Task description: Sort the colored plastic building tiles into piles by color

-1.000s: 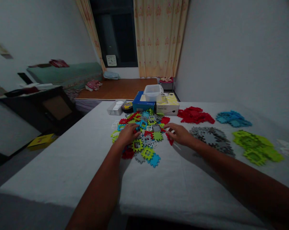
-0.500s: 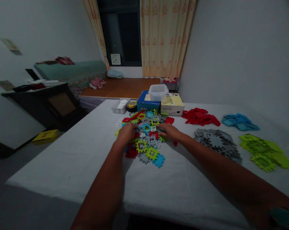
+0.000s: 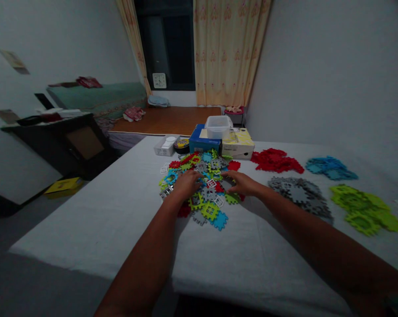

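Observation:
A mixed heap of flat interlocking plastic building pieces (image 3: 209,210) in red, blue, lime green, grey and white lies on the white-covered table. My left hand (image 3: 187,185) rests over the heap's left-middle part, fingers stretched to the right among the pieces; its fingertips are partly hidden. At the heap's right side is my right hand (image 3: 241,182), with thumb and fingers curved around a grey plastic piece (image 3: 228,184). Between the hands lie a small white window-frame piece (image 3: 211,183) and some red and grey pieces.
Right of the heap lie single-colour piles: red (image 3: 276,160), blue (image 3: 331,168), grey (image 3: 300,196) and lime green (image 3: 366,209). Behind it stand a blue box (image 3: 204,143), a yellow-and-white box (image 3: 238,144), a clear tub (image 3: 218,127) and a small clear container (image 3: 165,147).
My left hand has moved right across the heap, uncovering blue and grey pieces at its left edge. My right hand has shifted slightly right with the grey piece.

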